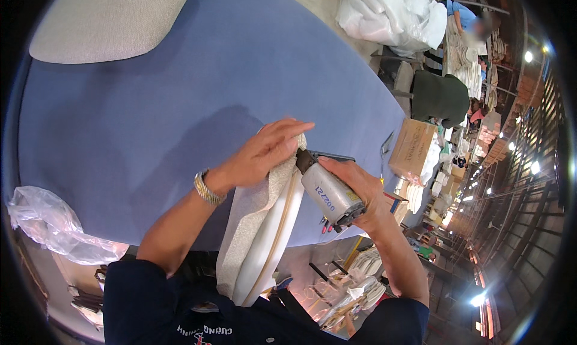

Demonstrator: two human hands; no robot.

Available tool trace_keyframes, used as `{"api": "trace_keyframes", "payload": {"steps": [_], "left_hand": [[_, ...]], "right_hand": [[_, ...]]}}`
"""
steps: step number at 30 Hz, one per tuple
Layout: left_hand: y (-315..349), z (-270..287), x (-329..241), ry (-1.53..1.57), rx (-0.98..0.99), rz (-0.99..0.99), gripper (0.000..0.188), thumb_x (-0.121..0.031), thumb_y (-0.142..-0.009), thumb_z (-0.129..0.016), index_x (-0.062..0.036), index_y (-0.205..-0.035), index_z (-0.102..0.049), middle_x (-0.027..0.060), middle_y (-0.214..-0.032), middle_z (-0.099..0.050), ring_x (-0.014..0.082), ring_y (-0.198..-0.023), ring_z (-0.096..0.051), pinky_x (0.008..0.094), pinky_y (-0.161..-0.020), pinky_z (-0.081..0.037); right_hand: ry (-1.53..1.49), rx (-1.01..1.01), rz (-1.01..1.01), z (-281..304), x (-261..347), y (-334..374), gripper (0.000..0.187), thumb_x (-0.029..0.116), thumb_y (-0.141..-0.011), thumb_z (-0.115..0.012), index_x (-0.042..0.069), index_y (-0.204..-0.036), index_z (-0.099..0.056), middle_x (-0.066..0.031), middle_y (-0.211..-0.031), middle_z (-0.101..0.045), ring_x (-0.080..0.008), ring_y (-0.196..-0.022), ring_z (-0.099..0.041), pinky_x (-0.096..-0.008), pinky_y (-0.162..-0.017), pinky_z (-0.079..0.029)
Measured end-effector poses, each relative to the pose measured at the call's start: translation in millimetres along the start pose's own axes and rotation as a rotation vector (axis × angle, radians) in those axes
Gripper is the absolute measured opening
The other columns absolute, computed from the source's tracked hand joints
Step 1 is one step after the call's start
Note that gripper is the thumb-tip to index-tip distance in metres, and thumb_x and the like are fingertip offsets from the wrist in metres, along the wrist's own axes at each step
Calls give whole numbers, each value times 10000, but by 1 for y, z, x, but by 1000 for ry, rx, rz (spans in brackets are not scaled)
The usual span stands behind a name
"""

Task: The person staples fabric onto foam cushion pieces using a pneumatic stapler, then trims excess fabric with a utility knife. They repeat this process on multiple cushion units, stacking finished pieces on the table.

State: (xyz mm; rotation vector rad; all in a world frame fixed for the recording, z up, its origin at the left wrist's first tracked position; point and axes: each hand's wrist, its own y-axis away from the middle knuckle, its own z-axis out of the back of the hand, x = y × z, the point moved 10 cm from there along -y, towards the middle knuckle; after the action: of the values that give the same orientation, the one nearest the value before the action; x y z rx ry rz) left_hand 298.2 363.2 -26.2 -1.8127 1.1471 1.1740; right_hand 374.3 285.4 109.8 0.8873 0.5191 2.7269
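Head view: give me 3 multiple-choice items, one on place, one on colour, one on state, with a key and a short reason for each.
1. Where does the left hand rest?
A. on the beige fabric-covered panel
B. on the cardboard box
C. on the clear plastic bag

2. What colour is the covering of the worktable?
A. red
B. blue
C. green

3. What is the state of the right hand?
A. empty and open
B. flat on the table
C. gripped around a grey power tool

Key:
1 A: the palm and fingers lie flat on the top end of the panel.
2 B: a blue cloth surface spreads all around the hands.
3 C: the fingers wrap the tool's cylindrical body, and its dark nose meets the panel edge.
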Motion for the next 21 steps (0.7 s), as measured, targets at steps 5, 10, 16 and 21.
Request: {"api": "trace_keyframes", "payload": {"steps": [5,10,16,21], "left_hand": [[-44,0,22,-59,115,165,529,-439,-1096,-437,-40,-1012,-773,91,-845,-699,150,-792,-627,332,-749,-497],[-52,3,33,-4,-36,134,629,-460,-1073,-473,-22,-719,-750,62,-494,-499,153,-472,-458,391,-523,-403],[-59,1,48,-67,-21,135,630,-424,-1091,-451,-30,-716,-768,52,-549,-615,118,-506,-539,332,-536,-446],[-61,1,50,16,-108,117,641,-401,-1059,-530,-12,-550,-533,7,-473,-373,115,-457,-303,371,-452,-292]], "right_hand": [[54,-26,34,2,11,-4,830,140,-681,-855,156,-1458,-564,-126,-1070,-699,-314,-941,-718,-372,-783,-589],[153,44,66,-1,9,-3,834,181,-689,-836,118,-1472,-556,-153,-1129,-705,-336,-945,-720,-389,-774,-588],[186,62,146,-2,11,1,815,212,-691,-824,70,-1455,-581,-180,-1175,-706,-336,-942,-725,-397,-777,-585],[142,47,137,2,15,1,805,231,-692,-829,46,-1439,-592,-191,-1172,-709,-329,-946,-729,-391,-772,-585]]}}
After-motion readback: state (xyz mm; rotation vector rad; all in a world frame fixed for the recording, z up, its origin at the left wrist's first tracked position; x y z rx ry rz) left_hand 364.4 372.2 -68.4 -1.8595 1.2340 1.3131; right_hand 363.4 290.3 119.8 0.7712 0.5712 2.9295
